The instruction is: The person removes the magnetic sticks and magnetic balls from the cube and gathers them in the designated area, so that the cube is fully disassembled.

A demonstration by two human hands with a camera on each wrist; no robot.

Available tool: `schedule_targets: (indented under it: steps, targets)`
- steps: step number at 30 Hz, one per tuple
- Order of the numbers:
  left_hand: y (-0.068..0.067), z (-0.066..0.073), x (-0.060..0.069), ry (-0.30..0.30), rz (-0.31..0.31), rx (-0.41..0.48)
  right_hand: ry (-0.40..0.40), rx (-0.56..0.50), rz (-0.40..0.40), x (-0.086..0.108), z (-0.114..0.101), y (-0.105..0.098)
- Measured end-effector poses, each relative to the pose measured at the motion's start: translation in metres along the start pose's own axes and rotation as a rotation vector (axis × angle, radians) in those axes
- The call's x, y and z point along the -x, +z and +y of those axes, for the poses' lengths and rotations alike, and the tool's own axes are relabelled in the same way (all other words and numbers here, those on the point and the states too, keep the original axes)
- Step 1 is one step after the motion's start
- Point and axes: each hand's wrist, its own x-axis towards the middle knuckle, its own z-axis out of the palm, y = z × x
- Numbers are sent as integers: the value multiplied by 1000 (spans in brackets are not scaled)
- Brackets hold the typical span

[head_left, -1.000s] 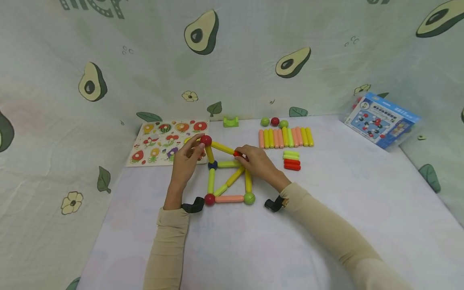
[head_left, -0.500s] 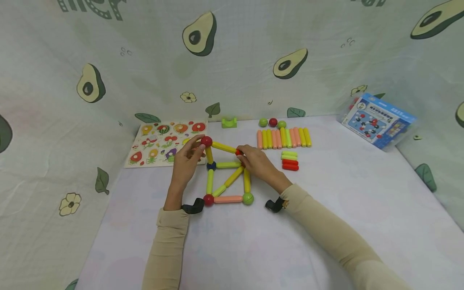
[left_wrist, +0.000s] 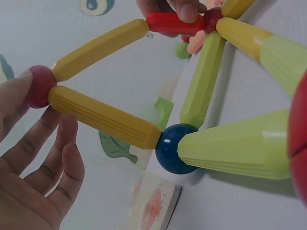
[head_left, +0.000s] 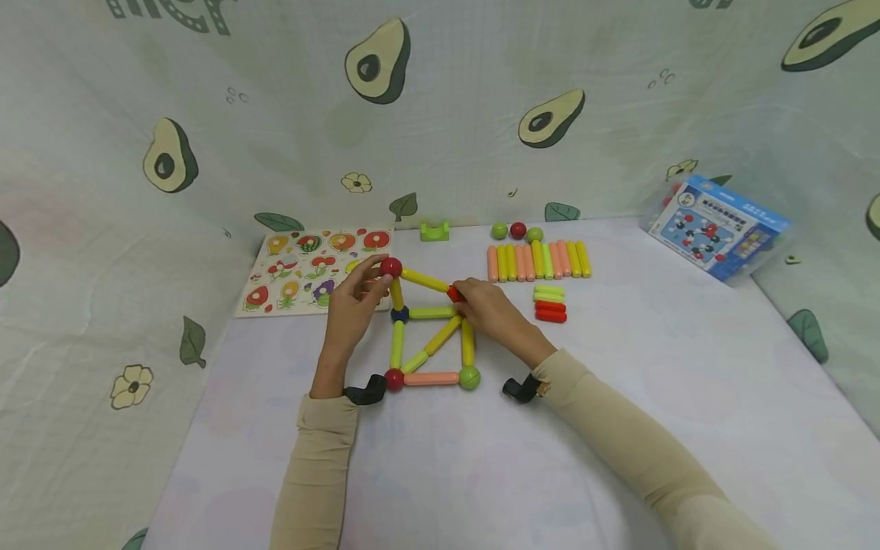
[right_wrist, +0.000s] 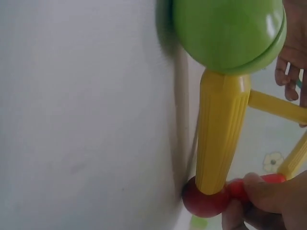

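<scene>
My left hand [head_left: 351, 309] pinches the red ball [head_left: 391, 266] at the top of a frame of rods and balls; in the left wrist view two yellow rods [left_wrist: 103, 117] run from that ball. One meets the blue ball [left_wrist: 175, 148]; the other meets a short red rod [left_wrist: 173, 23]. My right hand [head_left: 493, 312] grips this red rod, whose far end touches a dark red ball [right_wrist: 205, 197] in the right wrist view. Below are a green ball [head_left: 470, 377], a red ball [head_left: 394, 380] and a pink rod [head_left: 431, 378] between them.
A fruit picture board [head_left: 275, 283] lies behind my left hand. Farther back are a green piece [head_left: 435, 231], loose balls [head_left: 518, 230], a row of rods [head_left: 538, 261] and short rods [head_left: 550, 306]. A blue box [head_left: 718, 228] stands at the back right.
The right hand has moved slightly down and right, and more of the short red rod shows at its fingertips. The left hand still holds the top ball.
</scene>
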Motion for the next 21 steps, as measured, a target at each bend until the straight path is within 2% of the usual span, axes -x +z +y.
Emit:
schedule_targets:
  steps: [5, 8, 13, 21]
  targets:
    - [0, 1, 0, 7, 7, 11, 55, -45, 16, 0, 1, -7]
    - [-1, 0, 1, 11, 14, 19, 57, -85, 55, 1, 3, -10]
    - [0, 0, 1, 9, 11, 23, 19, -56, 142, 13, 13, -23]
    - [-4, -1, 0, 9, -3, 37, -112, 23, 221, 49, 36, -51]
